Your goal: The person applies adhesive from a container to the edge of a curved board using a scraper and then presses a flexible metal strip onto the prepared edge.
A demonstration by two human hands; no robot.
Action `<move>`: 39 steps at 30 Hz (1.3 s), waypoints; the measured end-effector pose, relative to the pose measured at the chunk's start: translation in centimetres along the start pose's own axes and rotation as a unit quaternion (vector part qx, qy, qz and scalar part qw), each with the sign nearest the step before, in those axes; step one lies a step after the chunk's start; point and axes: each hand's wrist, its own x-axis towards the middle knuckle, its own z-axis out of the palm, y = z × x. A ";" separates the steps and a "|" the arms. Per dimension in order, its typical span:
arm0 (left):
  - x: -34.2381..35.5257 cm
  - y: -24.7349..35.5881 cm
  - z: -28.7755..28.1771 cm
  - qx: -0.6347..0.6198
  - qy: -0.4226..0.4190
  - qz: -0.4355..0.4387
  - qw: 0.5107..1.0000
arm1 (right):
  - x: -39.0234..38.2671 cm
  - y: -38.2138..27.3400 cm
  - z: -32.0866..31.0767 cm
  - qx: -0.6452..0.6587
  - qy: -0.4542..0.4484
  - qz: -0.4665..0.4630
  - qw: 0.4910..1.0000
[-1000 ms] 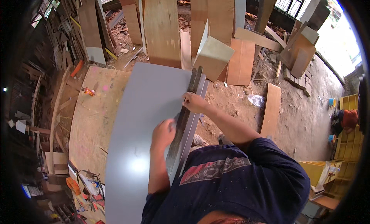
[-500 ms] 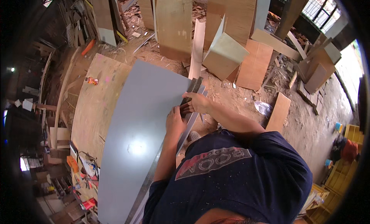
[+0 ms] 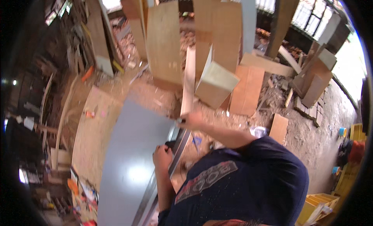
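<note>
A large grey panel with a glossy face slopes away in front of me, left of my body. A long dark strip runs along its near right edge. My left hand is closed on the strip partway up, its fingers curled beside a black piece that I cannot make out. At the panel's far corner, my right hand is blurred by motion. Its fingers look pinched together at the strip's far end. A pale band shows on the panel just short of them.
A wooden board with a small orange bottle lies left of the panel. Tools clutter its near end. Tall plywood sheets lean at the back. Offcuts, including a folded white-faced board, stand on the dirt floor. Yellow crates sit at right.
My hands, close together before, have moved apart. The left has drawn back along the panel's edge, and the right is at the far corner. The view has shifted, showing more of the background.
</note>
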 end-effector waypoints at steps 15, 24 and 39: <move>3.0 6.3 -0.1 -0.187 0.185 0.143 0.954 | -4.7 -5.9 1.2 0.130 0.094 -0.151 0.975; 2.2 5.9 0.0 -0.249 0.117 0.093 0.957 | -3.7 -4.3 4.1 0.151 0.173 -0.105 0.968; 0.7 0.6 -0.4 -0.251 0.058 0.058 0.964 | -6.0 -6.6 4.2 0.171 0.193 -0.049 0.965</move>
